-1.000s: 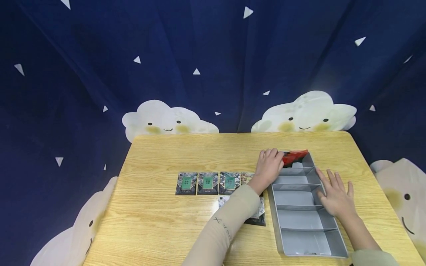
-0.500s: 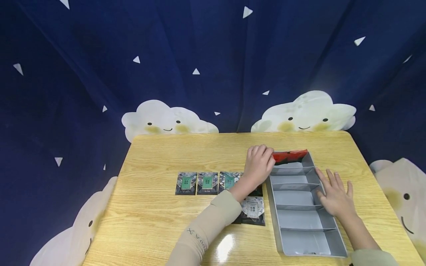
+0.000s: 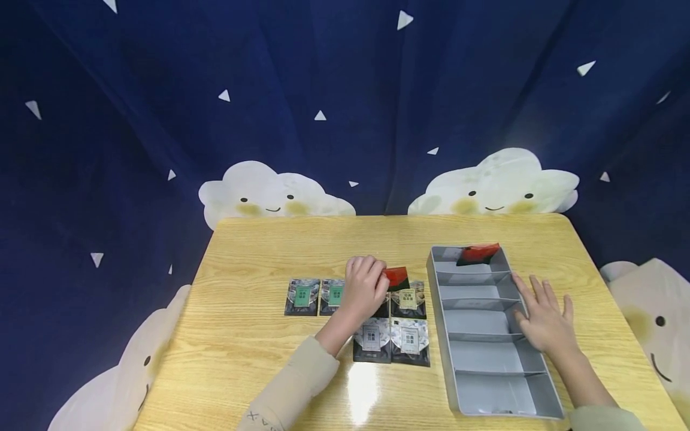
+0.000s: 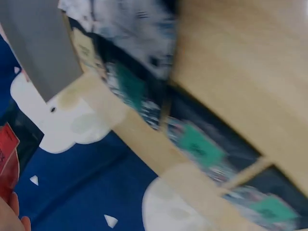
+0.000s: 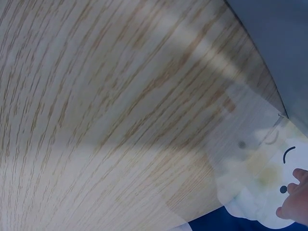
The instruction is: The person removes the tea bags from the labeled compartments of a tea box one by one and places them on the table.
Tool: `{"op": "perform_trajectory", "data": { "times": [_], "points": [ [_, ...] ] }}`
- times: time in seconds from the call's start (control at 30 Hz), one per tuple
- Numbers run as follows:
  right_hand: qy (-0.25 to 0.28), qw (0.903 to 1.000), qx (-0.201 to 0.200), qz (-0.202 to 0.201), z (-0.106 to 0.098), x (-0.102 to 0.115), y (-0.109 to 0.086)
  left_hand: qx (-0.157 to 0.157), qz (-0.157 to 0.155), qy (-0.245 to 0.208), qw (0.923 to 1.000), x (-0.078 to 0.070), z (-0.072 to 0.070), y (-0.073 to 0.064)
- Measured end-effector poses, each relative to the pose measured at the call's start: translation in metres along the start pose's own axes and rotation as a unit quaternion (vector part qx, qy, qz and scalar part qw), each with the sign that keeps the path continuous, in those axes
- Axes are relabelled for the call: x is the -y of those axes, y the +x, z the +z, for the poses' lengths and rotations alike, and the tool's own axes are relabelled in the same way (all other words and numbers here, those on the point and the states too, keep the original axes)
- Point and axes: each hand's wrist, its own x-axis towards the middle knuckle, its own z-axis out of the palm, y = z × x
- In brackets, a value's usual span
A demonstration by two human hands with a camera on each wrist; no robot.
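My left hand (image 3: 363, 290) pinches a red-and-black sachet (image 3: 398, 278) above the row of flat sachets left of the box. In the left wrist view that sachet (image 4: 9, 149) shows at the left edge, beside my fingers. The grey divided box (image 3: 485, 356) stands on the right of the table. Another red-and-black sachet (image 3: 478, 254) leans in its farthest compartment. With fingers spread, my right hand (image 3: 547, 317) rests against the box's right wall. At the right wrist view's lower right, only some fingertips of my right hand (image 5: 296, 197) show.
Dark sachets with green labels (image 3: 302, 297) lie at the left of the row, one mostly hidden by my left hand. A yellow-labelled sachet (image 3: 408, 299) ends the row. Two white-labelled sachets (image 3: 409, 341) lie nearer. A dark blue curtain (image 3: 345, 90) hangs behind the wooden table (image 3: 242, 359).
My left hand has drawn one red-and-black sachet out of the far compartment and carried it left over the row. My right hand has stayed at the box wall.
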Motion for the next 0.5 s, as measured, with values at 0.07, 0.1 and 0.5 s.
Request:
{"op": "perform_trajectory", "data": {
  "times": [0.07, 0.1, 0.5],
  "points": [
    [0.0, 1.0, 0.0, 0.001, 0.001, -0.001, 0.0, 0.006, -0.006, 0.003, 1.0, 0.008, -0.006, -0.01],
    [0.0, 1.0, 0.001, 0.001, 0.001, -0.001, -0.001, 0.008, -0.009, 0.004, 0.9999, 0.012, -0.009, -0.016],
    [0.001, 1.0, -0.004, 0.001, 0.002, -0.001, 0.0, 0.059, -0.037, 0.032, 0.9971, 0.06, -0.035, -0.076]
  ]
}}
